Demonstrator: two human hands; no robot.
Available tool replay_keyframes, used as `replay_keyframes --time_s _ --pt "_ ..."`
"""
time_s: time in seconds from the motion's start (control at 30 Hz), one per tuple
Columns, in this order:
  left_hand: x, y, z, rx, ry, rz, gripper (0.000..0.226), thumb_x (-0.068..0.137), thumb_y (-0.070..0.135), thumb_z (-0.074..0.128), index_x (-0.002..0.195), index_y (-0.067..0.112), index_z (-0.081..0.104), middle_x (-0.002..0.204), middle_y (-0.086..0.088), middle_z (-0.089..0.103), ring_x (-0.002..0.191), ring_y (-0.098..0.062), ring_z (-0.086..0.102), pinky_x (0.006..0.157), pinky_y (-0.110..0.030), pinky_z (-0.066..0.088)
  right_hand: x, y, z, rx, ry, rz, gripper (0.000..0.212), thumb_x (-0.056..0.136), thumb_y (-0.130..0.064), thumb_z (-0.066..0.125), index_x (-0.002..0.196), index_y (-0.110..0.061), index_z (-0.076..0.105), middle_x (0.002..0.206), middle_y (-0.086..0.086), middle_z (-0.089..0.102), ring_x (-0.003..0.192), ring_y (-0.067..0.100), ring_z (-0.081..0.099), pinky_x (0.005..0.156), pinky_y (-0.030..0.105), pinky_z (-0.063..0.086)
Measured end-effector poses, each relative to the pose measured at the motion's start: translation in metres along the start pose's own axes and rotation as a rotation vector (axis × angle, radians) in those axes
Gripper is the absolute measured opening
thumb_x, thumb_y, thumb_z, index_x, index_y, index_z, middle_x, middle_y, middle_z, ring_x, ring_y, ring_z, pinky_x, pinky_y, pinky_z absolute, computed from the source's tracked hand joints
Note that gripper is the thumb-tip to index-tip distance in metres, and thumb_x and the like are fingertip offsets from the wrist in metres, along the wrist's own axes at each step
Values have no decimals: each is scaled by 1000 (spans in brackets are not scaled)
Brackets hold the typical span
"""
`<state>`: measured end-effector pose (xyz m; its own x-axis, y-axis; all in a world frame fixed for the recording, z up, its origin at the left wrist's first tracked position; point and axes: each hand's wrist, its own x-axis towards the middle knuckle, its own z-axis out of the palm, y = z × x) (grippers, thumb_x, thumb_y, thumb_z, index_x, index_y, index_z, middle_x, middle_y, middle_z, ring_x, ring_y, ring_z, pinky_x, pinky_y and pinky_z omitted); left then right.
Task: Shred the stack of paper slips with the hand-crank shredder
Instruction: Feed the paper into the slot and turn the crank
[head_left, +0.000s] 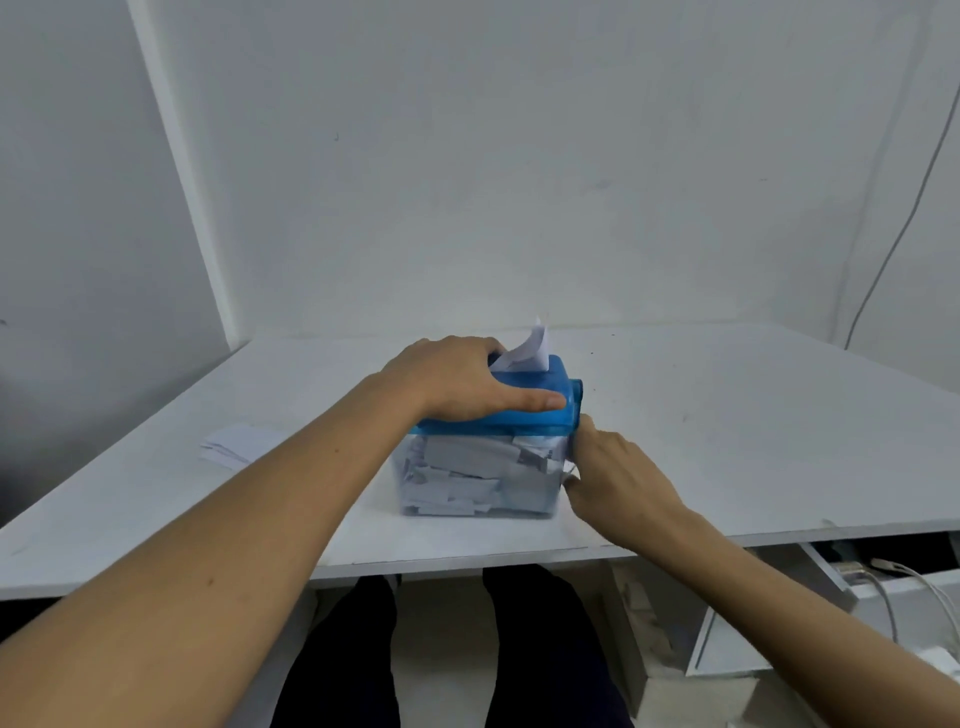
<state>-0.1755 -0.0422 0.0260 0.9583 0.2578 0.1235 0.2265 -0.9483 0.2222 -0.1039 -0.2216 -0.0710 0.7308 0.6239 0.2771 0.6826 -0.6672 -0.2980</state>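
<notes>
Your left hand (457, 384) lies palm-down, fingers relaxed, across the shredder (540, 410) at table (727, 415) centre. Your right hand (618, 478) curls at its right side, grasp hidden. A slip (530, 348) stands in the slot; the stack (236, 444) lies well left.

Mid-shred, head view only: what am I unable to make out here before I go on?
Crank: hidden behind the right hand at the right end of the shredder, head view; grip unclear.
Left hand fingertips: past the shredder's far edge, hidden by the hand itself.
Stack of slips, left: blurred, count unreadable.
Slip in the slot: lower part inside the shredder.
</notes>
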Motion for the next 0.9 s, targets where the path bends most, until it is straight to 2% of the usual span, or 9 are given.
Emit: replay_keyframes --time_s 0.07,0.17,0.27,0.33,0.43,0.53,0.7,0.8,0.9 --pt "-1 1 -1 -16 -2 -3 105 47 106 41 131 44 53 122 17 61 106 -17 58 92 -38 49 -7 -6 -23 -119 -73 -8 17 94 -30 60 97 -17 49 97 2 63 82 22 58 65 31 45" --pt "-2 2 -1 -26 -6 3 105 47 106 43 132 44 53 118 18 61 104 -16 58 89 -37 49 -2 -17 -65 -173 -275 -32 27 87 -31 62 74 -13 48 68 0 52 61 17 50 53 27 40" --pt "-2 1 -1 -15 15 18 85 53 101 46 116 44 55 100 22 60 91 -10 58 74 -33 44 10 -31 -103 -87 -417 0 34 90 -38 60 70 -11 53 61 1 49 51 14 46 45 21 41" --pt "-1 1 -1 -5 28 28 67 57 99 47 98 46 51 88 22 55 82 -6 54 67 -31 39 16 -36 -115 -25 -449 45 42 95 -44 53 69 -10 55 58 1 48 46 14 43 44 22 41" --pt "-1 0 0 -6 44 34 61 60 98 48 87 43 48 84 21 55 78 -5 53 65 -31 37 22 -37 -117 -61 -431 59 45 94 -45 54 67 -9 56 52 0 47 44 14 42 44 22 42" --pt "0 -1 0 -34 54 39 60 61 97 50 82 41 50 82 18 57 78 -10 55 64 -32 37 26 -39 -120 -101 -318 65 40 88 -35 60 60 -9 48 46 -1 41 40 18 43 43 23 42" --pt "0 -1 1 -25 56 41 61 63 96 50 82 39 51 83 16 58 77 -9 55 64 -32 36 24 -35 -115 -189 174 -74 42 73 -30 59 52 -17 26 46 -1 21 50 22 23 47 28 23" --pt "0 1 1 -44 55 31 61 63 95 52 79 36 50 80 14 56 75 -11 53 64 -33 35 31 -27 -102 -183 411 -235 48 84 -29 53 46 -14 28 41 1 23 44 22 21 46 27 27" --pt "0 -1 3 -41 55 27 81 55 99 48 111 42 60 102 18 62 95 -16 58 79 -35 47 61 -23 -100 -47 548 -255 55 95 -35 54 47 -12 37 40 1 36 40 22 33 46 29 34"
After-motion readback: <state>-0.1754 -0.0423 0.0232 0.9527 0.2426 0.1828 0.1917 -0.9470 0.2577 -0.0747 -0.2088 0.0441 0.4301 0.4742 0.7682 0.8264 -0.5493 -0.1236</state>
